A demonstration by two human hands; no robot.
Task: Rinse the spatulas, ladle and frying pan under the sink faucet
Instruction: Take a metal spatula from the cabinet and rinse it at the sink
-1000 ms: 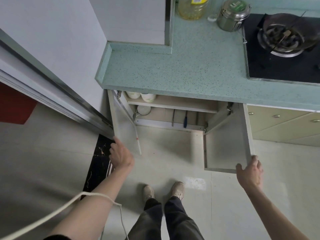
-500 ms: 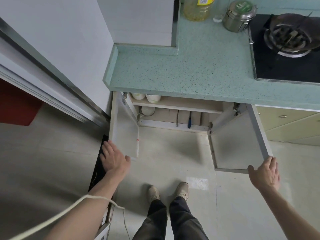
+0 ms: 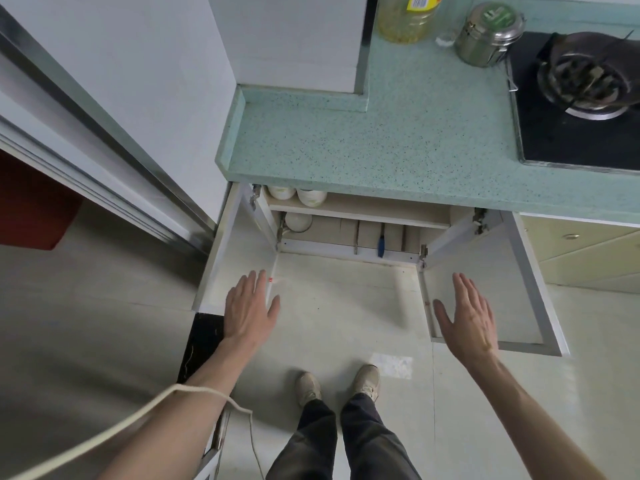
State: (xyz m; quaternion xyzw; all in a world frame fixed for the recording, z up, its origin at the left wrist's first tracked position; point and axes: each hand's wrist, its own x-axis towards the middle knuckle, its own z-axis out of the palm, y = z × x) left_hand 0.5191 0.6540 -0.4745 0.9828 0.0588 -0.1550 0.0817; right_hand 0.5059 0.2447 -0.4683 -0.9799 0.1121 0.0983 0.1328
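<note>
A low cabinet under the green counter (image 3: 398, 140) stands with both doors swung wide. My left hand (image 3: 250, 308) hovers open, fingers spread, in front of the left door (image 3: 228, 258). My right hand (image 3: 467, 315) is open too, over the inner face of the right door (image 3: 491, 282). Neither hand holds anything. On the cabinet's floor I see two utensil handles, one metal (image 3: 356, 241) and one blue (image 3: 381, 244); their heads are hidden. A dark pan (image 3: 588, 50) sits on the gas burner at the top right. No sink or faucet shows.
White bowls (image 3: 298, 195) sit on the cabinet shelf, another bowl (image 3: 298, 221) below. An oil bottle (image 3: 408, 19) and a steel canister (image 3: 490, 36) stand at the counter's back. A black hob (image 3: 571, 140) lies right. A white cord (image 3: 138, 417) crosses my left forearm.
Both hands have let go of the door edges and moved inward in front of the open cabinet, fingers now spread. The doors stay wide open. The camera has shifted slightly left.
</note>
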